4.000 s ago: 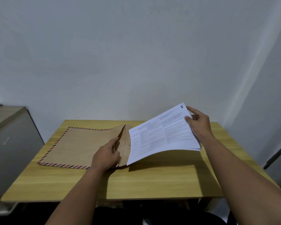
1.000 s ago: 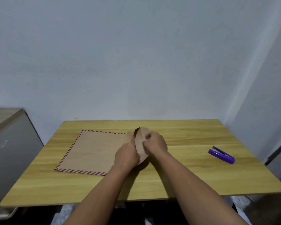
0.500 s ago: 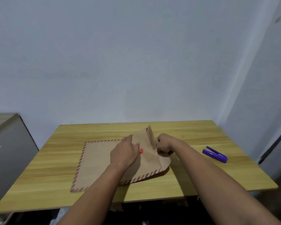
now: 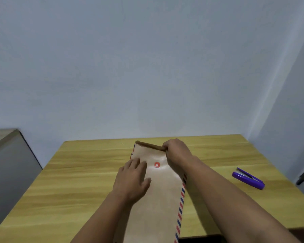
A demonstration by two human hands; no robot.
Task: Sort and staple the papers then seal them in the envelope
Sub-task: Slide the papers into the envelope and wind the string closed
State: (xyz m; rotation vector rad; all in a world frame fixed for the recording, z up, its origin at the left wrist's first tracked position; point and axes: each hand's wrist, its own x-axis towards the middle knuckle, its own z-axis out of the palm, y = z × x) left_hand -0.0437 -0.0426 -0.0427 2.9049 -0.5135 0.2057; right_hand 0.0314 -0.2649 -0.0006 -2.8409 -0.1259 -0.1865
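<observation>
A brown envelope [image 4: 158,199] with red and blue striped edges lies lengthwise on the wooden table [image 4: 81,181], its mouth at the far end. A red round clasp [image 4: 157,164] shows on its upper face. My left hand [image 4: 132,179] rests flat on the envelope just left of the clasp. My right hand [image 4: 177,152] grips the flap [image 4: 149,146] at the far end, which stands partly folded up. No papers are visible; the envelope hides whatever is inside.
A purple stapler [image 4: 247,178] lies on the table at the right, apart from the envelope. A grey cabinet [image 4: 9,163] stands left of the table. A white wall rises behind.
The papers went out of sight into the envelope. The envelope has turned from lying sideways to pointing away from me, clasp side up. My right hand moved to the far flap.
</observation>
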